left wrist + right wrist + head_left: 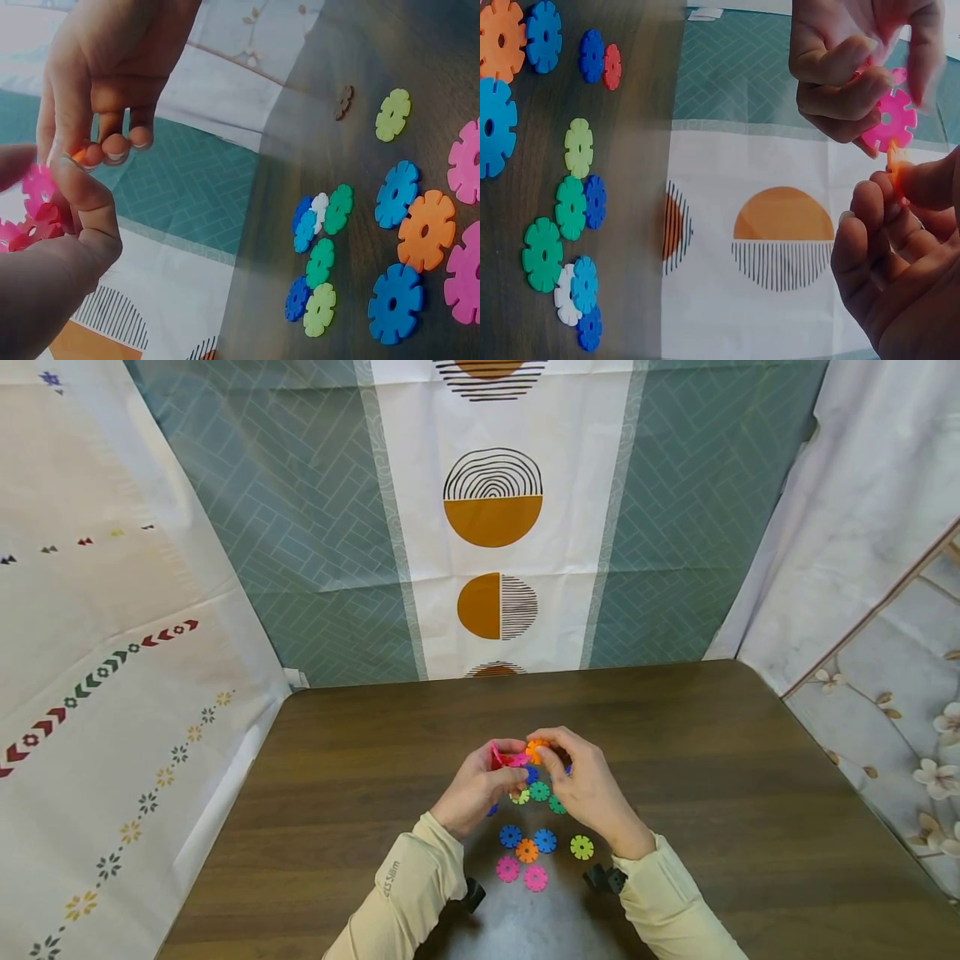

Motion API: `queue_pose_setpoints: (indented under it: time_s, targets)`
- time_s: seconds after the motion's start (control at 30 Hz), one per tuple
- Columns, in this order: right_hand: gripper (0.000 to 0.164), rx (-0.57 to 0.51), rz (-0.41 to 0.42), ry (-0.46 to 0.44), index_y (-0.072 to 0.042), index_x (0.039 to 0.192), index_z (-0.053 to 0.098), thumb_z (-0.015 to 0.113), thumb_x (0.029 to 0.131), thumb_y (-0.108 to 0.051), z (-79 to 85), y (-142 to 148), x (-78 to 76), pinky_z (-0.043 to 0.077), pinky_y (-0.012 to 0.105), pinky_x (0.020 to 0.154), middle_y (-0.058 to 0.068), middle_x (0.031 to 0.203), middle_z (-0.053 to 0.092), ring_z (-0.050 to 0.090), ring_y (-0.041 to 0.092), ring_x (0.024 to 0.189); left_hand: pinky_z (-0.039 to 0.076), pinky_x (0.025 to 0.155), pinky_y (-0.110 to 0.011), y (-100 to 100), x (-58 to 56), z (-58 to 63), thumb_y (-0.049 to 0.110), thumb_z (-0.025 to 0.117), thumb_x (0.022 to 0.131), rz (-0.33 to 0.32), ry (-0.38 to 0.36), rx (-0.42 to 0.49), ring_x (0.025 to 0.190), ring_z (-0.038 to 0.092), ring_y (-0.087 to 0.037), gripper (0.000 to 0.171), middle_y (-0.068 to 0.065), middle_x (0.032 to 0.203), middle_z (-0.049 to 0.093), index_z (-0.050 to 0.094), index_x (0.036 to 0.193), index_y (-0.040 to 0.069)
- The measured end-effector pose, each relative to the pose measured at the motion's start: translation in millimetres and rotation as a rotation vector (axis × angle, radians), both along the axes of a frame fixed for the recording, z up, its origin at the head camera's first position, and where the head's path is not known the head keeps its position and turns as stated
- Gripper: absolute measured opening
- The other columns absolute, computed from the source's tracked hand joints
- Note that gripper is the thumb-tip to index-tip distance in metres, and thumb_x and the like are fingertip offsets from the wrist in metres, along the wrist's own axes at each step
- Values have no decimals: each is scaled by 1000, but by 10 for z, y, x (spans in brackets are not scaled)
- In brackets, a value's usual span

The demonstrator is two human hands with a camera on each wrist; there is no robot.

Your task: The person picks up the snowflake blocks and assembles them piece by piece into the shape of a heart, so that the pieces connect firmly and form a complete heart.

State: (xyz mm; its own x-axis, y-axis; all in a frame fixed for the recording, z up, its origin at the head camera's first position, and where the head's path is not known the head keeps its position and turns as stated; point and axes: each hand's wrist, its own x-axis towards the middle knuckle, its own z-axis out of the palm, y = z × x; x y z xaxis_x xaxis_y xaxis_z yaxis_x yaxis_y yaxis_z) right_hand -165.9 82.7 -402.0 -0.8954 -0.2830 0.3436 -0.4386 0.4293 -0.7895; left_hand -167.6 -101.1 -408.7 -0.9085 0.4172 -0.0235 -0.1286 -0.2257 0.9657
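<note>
Hands, head view: I see the right hand (594, 787) pinching the held orange disc (536, 751); the left hand (477, 783) grips pink discs (519, 760) just left of it.
Tabletop discs, head view: multicoloured discs (510, 836) lie below the held orange disc, some partly hidden by the hands.
Red disc, left wrist view: (45, 226) gripped among the pinks; fingers mostly cover the held orange disc.
Rim, right wrist view: held orange disc nearly edge-on at a notched pink rim; I cannot tell whether they interlock.
</note>
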Motion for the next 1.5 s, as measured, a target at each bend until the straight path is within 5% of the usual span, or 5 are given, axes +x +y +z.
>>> queue_pose_setpoints:
  time_s: [0.17,0.53,0.93,1.13,1.5]
  targets:
    - [23,-12,15,-12,-12,120,63,59,97,-9,-16,3,-8,54,31,70,-5,97,61,55,16,78,48,63,-23,0,1,15,24,55,99,12,-44,48,69,54,-14,34,-5,85,57,49,118,-3]
    - [24,5,-61,103,-12,110,68,62,92,2,-2,-54,-14,53,24,60,-5,94,62,53,12,66,48,64,-22,91,-12,-10,13,49,102,45,-20,94,67,50,-15,27,-7,81,54,47,117,-9]
    - [24,-69,14,9,-21,109,69,59,96,-4,-2,24,-50,48,26,53,-7,94,61,50,16,62,45,61,-21,118,-14,-4,10,45,103,20,-1,129,65,47,-15,19,-6,77,52,48,112,-6]
    - [26,-132,57,-7,-22,122,66,56,99,-16,-19,87,-63,49,28,58,-5,92,58,51,17,66,47,64,-26,70,-23,38,29,50,101,2,8,105,69,54,-18,35,-6,85,59,57,111,-4]
    - [20,-157,18,-67,-24,115,64,61,95,-25,-31,100,-66,49,26,62,-2,90,62,55,25,74,57,63,-30,54,-53,55,32,62,95,89,-81,12,65,65,-17,36,-7,86,64,64,108,-1]
